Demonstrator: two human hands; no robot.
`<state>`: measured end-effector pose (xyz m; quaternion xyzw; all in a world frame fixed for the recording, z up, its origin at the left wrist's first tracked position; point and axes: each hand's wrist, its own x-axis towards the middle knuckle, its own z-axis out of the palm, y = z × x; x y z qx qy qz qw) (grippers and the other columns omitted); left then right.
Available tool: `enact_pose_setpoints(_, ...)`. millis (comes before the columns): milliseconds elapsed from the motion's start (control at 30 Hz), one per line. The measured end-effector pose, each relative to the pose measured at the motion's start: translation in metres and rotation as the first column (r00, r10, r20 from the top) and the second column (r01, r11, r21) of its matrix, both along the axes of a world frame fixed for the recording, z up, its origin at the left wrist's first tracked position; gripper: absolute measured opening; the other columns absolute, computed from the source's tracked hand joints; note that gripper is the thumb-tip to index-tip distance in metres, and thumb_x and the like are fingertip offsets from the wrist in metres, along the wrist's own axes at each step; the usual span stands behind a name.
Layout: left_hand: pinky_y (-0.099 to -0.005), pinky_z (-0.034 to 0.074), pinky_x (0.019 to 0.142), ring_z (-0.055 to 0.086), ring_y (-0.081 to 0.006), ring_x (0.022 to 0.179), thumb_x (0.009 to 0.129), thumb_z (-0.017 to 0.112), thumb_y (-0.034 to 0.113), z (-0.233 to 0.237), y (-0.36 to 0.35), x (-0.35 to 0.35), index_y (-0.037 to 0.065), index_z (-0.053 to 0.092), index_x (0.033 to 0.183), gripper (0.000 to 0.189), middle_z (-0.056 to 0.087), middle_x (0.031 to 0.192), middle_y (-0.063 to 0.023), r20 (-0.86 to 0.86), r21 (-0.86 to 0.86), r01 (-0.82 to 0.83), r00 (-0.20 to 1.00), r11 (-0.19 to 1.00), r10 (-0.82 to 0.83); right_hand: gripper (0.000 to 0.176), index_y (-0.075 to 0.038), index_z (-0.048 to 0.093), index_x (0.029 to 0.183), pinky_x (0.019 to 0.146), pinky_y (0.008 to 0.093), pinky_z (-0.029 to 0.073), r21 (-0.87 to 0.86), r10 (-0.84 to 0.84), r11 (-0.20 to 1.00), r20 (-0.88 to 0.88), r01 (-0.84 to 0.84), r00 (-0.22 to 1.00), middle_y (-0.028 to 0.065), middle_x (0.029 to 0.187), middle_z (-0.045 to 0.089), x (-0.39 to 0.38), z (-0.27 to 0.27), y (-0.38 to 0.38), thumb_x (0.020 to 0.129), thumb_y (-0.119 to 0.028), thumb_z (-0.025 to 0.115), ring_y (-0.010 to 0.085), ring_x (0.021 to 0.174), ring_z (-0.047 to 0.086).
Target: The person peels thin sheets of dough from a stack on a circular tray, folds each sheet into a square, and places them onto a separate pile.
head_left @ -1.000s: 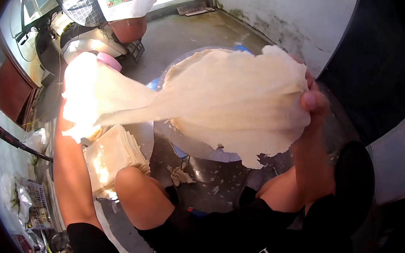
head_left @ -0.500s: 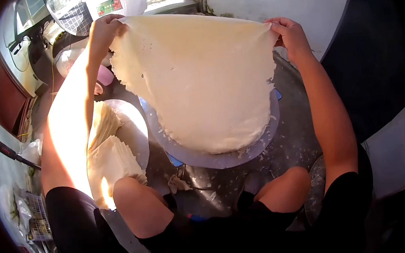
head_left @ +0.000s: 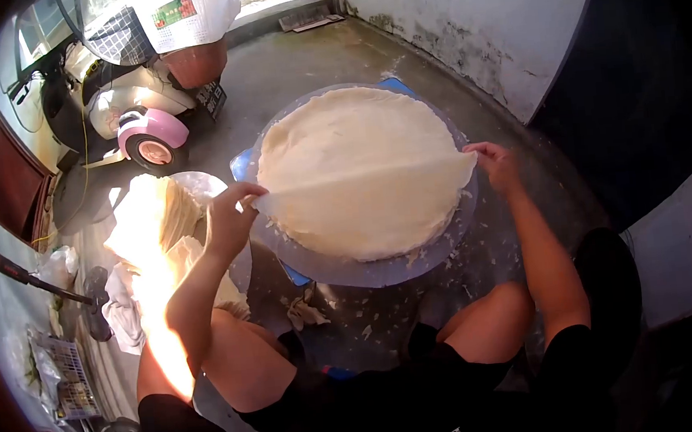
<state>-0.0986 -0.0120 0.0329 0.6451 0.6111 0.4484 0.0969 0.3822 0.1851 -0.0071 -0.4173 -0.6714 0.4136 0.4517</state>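
Head view: clamps fingers of left hand and right hand on opposite edges of top sheet, stretched across round stack; folded pile left of stack, many layers unpeeled.

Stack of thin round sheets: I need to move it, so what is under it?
A round grey tray shows under the stack, with blue corners of a support below. The tray's middle and most of that support are covered.
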Motion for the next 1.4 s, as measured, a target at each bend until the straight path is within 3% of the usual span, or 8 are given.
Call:
enact_pose_setpoints(467, -0.0377, 0.055, 0.082, 0.068, -0.0293, 0.089, 0.079, 0.068, 0.001, -0.042, -0.044, 0.006, 0.008, 0.074, 0.091, 0.016, 0.071, 0.095, -0.0073, -0.238, -0.395, 0.298, 0.880, 0.869, -0.410, 0.006, 0.000, 0.071, 0.085, 0.090, 0.0348, 0.050, -0.160, 0.442, 0.888, 0.556, -0.431, 0.704, 0.0069, 0.096, 0.073, 0.036, 0.039, -0.058, 0.079, -0.002, 0.069, 0.0198, 0.096, 0.065)
enact_pose_setpoints(567, -0.0353, 0.054, 0.080, 0.069, -0.0237, 0.088, 0.086, 0.067, 0.005, -0.043, -0.034, -0.007, 0.008, 0.073, 0.099, 0.014, 0.072, 0.093, -0.0061, -0.047, -0.522, 0.248, 0.947, 0.816, -0.318, 0.006, -0.001, 0.068, 0.083, 0.076, 0.0293, 0.052, -0.390, 0.452, 0.864, 0.327, -0.317, 0.830, 0.0042, 0.082, 0.069, 0.034, 0.035, -0.004, 0.083, -0.006, 0.066, 0.0146, 0.075, 0.065)
enact_pose_setpoints(633, -0.0305, 0.052, 0.074, 0.066, -0.0154, 0.082, 0.093, 0.067, 0.016, -0.056, 0.004, -0.026, 0.005, 0.070, 0.104, 0.016, 0.069, 0.089, -0.0037, 0.638, -0.493, 0.345, 0.768, 0.799, 0.062, 0.009, -0.002, 0.069, 0.087, 0.067, 0.0270, 0.051, -0.457, 0.216, 0.876, 0.082, -0.156, 0.973, 0.0027, 0.076, 0.067, 0.004, 0.029, 0.041, 0.084, -0.011, 0.067, 0.0125, 0.065, 0.062)
enact_pose_setpoints(733, -0.0261, 0.049, 0.068, 0.061, -0.0099, 0.077, 0.095, 0.069, 0.029, -0.085, 0.050, -0.050, 0.004, 0.067, 0.104, 0.027, 0.065, 0.085, -0.0007, 0.714, -0.463, 0.292, 0.682, 0.837, 0.157, 0.009, -0.005, 0.067, 0.086, 0.060, 0.0310, 0.052, -0.391, 0.084, 0.920, 0.197, -0.001, 0.977, 0.0029, 0.077, 0.066, -0.036, -0.006, 0.098, 0.085, -0.014, 0.068, 0.0135, 0.065, 0.062)
enact_pose_setpoints(900, -0.0232, 0.046, 0.062, 0.056, -0.0078, 0.068, 0.091, 0.074, 0.029, -0.082, 0.041, -0.037, 0.003, 0.062, 0.111, 0.034, 0.061, 0.080, 0.0005, 0.497, -0.607, 0.085, 0.816, 0.790, 0.294, 0.026, -0.002, 0.070, 0.091, 0.063, 0.0300, 0.052, -0.143, -0.116, 0.957, 0.610, 0.254, 0.784, 0.0050, 0.077, 0.069, -0.055, -0.063, 0.115, 0.076, -0.021, 0.077, 0.0154, 0.064, 0.063)
enact_pose_setpoints(1133, -0.0271, 0.049, 0.060, 0.059, -0.0127, 0.065, 0.078, 0.081, 0.012, -0.085, 0.034, -0.034, -0.001, 0.056, 0.121, 0.051, 0.061, 0.083, -0.0052, 0.497, -0.611, 0.160, 0.840, 0.776, 0.219, 0.024, -0.004, 0.071, 0.090, 0.069, 0.0350, 0.053, -0.108, -0.121, 0.972, 0.538, 0.210, 0.834, 0.0081, 0.082, 0.072, -0.035, -0.083, 0.103, 0.073, -0.021, 0.078, 0.0202, 0.073, 0.068)
enact_pose_setpoints(1300, -0.0279, 0.049, 0.056, 0.059, -0.0136, 0.064, 0.078, 0.076, 0.006, -0.088, 0.045, -0.033, -0.004, 0.059, 0.114, 0.041, 0.061, 0.083, -0.0055, 0.410, -0.606, 0.018, 0.864, 0.795, 0.293, 0.009, -0.009, 0.071, 0.087, 0.081, 0.0438, 0.053, 0.418, -0.456, 0.883, 0.654, 0.213, 0.604, 0.0124, 0.093, 0.072, -0.095, -0.051, 0.085, 0.081, -0.013, 0.064, 0.0340, 0.092, 0.067)
enact_pose_setpoints(1400, -0.0281, 0.048, 0.054, 0.059, -0.0135, 0.064, 0.078, 0.075, 0.004, -0.092, 0.045, -0.032, -0.004, 0.061, 0.110, 0.036, 0.062, 0.083, -0.0056, 0.419, -0.615, -0.012, 0.842, 0.789, 0.340, 0.014, -0.009, 0.072, 0.092, 0.081, 0.0444, 0.053, 0.182, -0.104, 0.982, 0.723, -0.044, 0.683, 0.0130, 0.096, 0.072, -0.159, -0.026, 0.072, 0.085, -0.016, 0.062, 0.0333, 0.092, 0.067)
